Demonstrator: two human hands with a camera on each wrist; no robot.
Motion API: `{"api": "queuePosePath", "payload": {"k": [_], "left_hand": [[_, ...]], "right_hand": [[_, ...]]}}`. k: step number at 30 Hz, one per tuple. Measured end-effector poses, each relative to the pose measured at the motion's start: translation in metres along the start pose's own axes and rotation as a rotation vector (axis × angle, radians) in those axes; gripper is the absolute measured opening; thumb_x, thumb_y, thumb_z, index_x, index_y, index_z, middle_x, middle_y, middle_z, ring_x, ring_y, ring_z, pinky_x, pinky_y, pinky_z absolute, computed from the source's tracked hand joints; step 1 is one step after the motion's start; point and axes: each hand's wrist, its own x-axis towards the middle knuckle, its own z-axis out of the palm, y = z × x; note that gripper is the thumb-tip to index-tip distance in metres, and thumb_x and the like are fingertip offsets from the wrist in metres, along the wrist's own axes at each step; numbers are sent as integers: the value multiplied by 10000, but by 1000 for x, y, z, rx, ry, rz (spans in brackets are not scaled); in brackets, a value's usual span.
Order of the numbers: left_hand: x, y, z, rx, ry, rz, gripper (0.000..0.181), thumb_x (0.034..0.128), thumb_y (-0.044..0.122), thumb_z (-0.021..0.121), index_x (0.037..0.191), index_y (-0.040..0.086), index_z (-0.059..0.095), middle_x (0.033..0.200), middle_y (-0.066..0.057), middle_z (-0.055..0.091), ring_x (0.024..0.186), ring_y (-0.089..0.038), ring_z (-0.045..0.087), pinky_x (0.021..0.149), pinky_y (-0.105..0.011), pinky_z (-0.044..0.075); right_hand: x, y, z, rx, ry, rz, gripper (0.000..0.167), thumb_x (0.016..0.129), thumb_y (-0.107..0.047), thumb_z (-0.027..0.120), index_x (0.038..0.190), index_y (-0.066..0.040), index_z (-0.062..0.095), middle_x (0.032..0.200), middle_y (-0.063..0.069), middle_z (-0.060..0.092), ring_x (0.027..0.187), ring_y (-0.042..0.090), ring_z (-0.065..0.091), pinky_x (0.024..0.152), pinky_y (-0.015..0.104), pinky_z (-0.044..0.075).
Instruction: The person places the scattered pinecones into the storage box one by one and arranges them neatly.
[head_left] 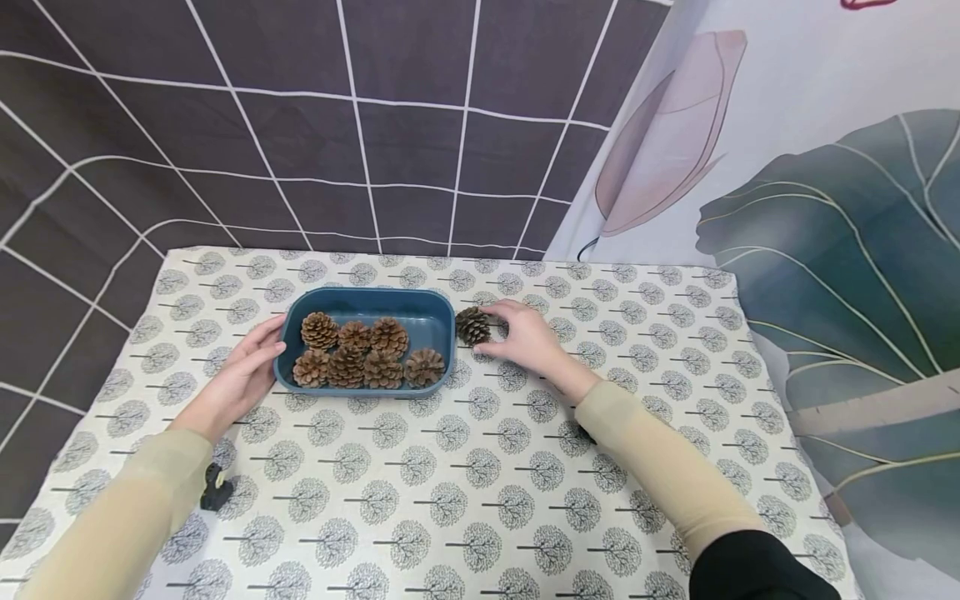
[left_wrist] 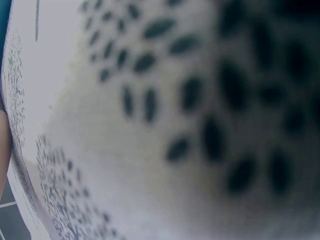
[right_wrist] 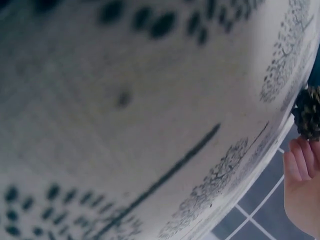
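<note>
A blue rectangular plastic tub [head_left: 420, 312] stands on the table, with several brown pine cones [head_left: 346, 367] lying in it. At the tub's left end, my left hand [head_left: 243, 375] rests against the wall, fingers extended and touching near the rim. Just outside the tub's right end, my right hand [head_left: 525, 337] pinches a darker pine cone [head_left: 472, 326] between thumb and fingers. That cone is beside the tub wall, low over the cloth; whether it touches the cloth I cannot tell. The right wrist view shows the same cone [right_wrist: 309, 112] at its right edge, above the fingers.
A white cloth with a tree print [head_left: 450, 492] covers the table. Behind it hangs a dark sheet with white grid lines [head_left: 408, 142]; a leaf-patterned curtain [head_left: 840, 275] hangs at the right. A small black clip-like piece [head_left: 216, 489] shows by the left sleeve.
</note>
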Motion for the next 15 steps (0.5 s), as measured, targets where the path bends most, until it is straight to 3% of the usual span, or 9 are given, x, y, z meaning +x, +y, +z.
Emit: {"api": "queuePosePath", "payload": {"k": [5,9,11,12,15], "left_hand": [[0,0,1,-6,2,-2,453,1102,-47,405,1419,231,569,1440,180,639,1303,22,618,1074,-117,502],[-2,0,-2,35,36,-33,458,1108,-13,429,1482,235,521,1695,15,392,1333,51,581,1178,-164,435],[-2,0,-2,45,46,-43,463,1107,-3,442,1495,239,513,1706,31,358,1338,56,573,1207,-185,407],[-2,0,-2,40,49,-44,465,1106,-6,442,1495,239,517,1704,40,357,1338,55,574,1216,-199,397],[-2,1,0,9,43,-32,461,1098,-28,443,1458,235,559,1534,160,577,1322,40,595,1160,-181,454]], "right_hand": [[1,-2,2,4,10,3,750,838,-359,903,1453,-46,611,1507,184,620,1405,384,588,1231,567,445],[0,-1,3,52,14,9,703,851,-290,894,1445,-39,616,1476,185,643,1356,386,623,1197,567,483],[0,0,3,79,11,15,694,853,-258,890,1448,-32,611,1458,194,652,1324,388,648,1174,555,509],[0,0,3,92,9,18,691,855,-241,887,1450,-27,607,1450,200,655,1307,387,660,1160,542,525],[1,2,3,134,1,24,688,858,-189,879,1457,-7,594,1430,223,658,1272,391,686,1131,499,559]]}}
